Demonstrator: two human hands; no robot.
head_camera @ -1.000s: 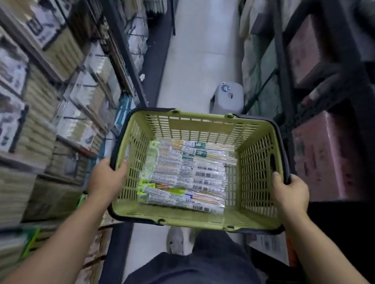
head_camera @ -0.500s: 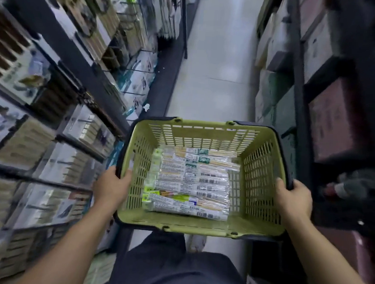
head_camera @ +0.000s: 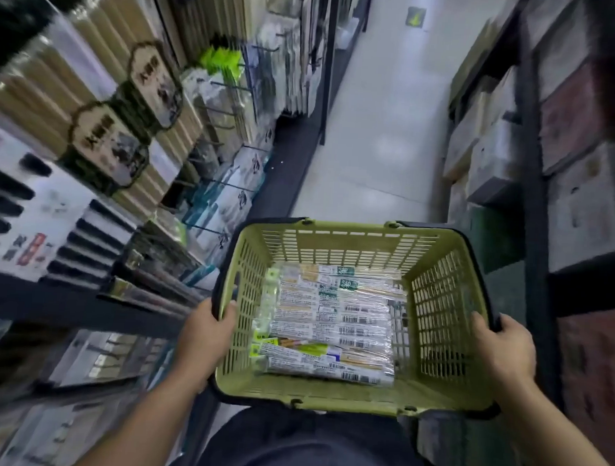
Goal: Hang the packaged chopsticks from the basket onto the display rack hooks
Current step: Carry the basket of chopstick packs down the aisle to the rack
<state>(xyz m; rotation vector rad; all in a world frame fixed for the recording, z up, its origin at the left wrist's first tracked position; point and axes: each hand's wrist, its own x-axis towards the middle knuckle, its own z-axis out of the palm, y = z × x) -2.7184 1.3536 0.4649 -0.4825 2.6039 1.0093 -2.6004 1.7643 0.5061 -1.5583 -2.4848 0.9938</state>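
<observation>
Basket [head_camera: 348, 242]: green plastic, lattice walls, dark rim trim. Held level at 6 o'clock of frame, above dark trousers [head_camera: 303, 448].

Contents: packs [head_camera: 329, 324] of chopsticks only.
- Long clear sleeves w/ white barcode labels, flat on the basket bottom, long axis 9-to-3.
- Laid side by side in a row from the 12 o'clock wall to near the 6 o'clock wall, some overlapping. Count not readable.
- Greenish tab ends point to 9 o'clock.
- Two packs nearest 6 o'clock carry yellow-green label patches.
- Bare strip of basket bottom shows along the 3 o'clock wall and along the 6 o'clock wall.

L hand [head_camera: 204, 338]: at 9 o'clock of basket, clamped on rim. Thumb lies inside the wall; fingers are outside and hidden.

R hand [head_camera: 500, 349]: at 3 o'clock of basket, clamped on rim. Thumb is hooked over the top edge; fingers are outside and hidden.

Rack [head_camera: 99, 141]: fills 8–11 o'clock of frame, hung w/ bagged chopstick sets, mostly motion-blurred. Wire hooks [head_camera: 226, 186] jut toward the aisle at approx. 10 o'clock of basket, well apart from it.

Boxes [head_camera: 571, 198]: stacked on dark shelving at 1–4 o'clock of frame.

Floor [head_camera: 377, 129]: pale, runs up to 12 o'clock betw. rack and shelving.
</observation>
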